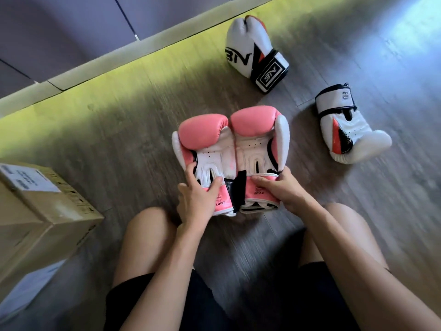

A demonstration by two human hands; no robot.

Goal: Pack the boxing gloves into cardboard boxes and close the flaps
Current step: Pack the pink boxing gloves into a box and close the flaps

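Wood-grain floor [143,130] — white glove [248,44], second white glove [346,137] (well apart), cardboard box [43,211] left.

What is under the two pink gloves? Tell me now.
Only wooden floor shows around the pink gloves. The patch directly beneath is covered by the gloves and by the left hand and right hand gripping their cuffs.

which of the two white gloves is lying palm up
The white glove on the right, showing its perforated palm and thumb. The far white glove lies lettered back up. The left hand and right hand grip the pink gloves.
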